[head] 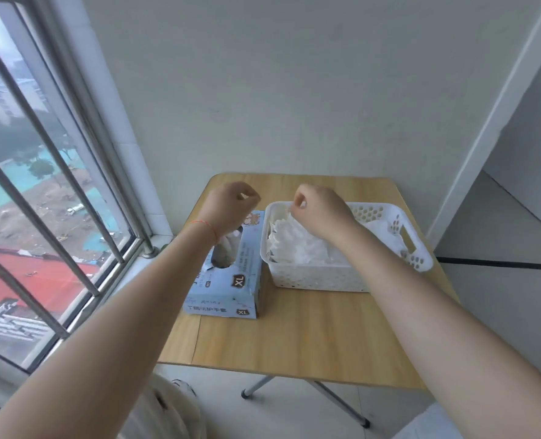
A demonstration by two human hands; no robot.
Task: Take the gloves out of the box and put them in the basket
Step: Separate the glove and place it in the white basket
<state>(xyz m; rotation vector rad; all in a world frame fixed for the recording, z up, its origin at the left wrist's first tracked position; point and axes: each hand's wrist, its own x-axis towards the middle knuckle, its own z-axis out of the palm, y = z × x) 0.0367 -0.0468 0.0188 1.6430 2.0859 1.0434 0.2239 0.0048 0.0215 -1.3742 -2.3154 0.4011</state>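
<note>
White gloves (pixel 297 248) heap in the basket (pixel 319 277) just under my right hand (pixel 319 213), whose fingers pinch one. My left hand (pixel 231 207) hovers curled, apparently empty, above the box (pixel 231 280); its slot runs lengthwise, nearer that hand.

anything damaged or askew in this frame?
Minor only: the glove box has a ragged, torn dispensing opening on top. The basket sits upright on the table, with gloves piled inside and none spilled.
</note>
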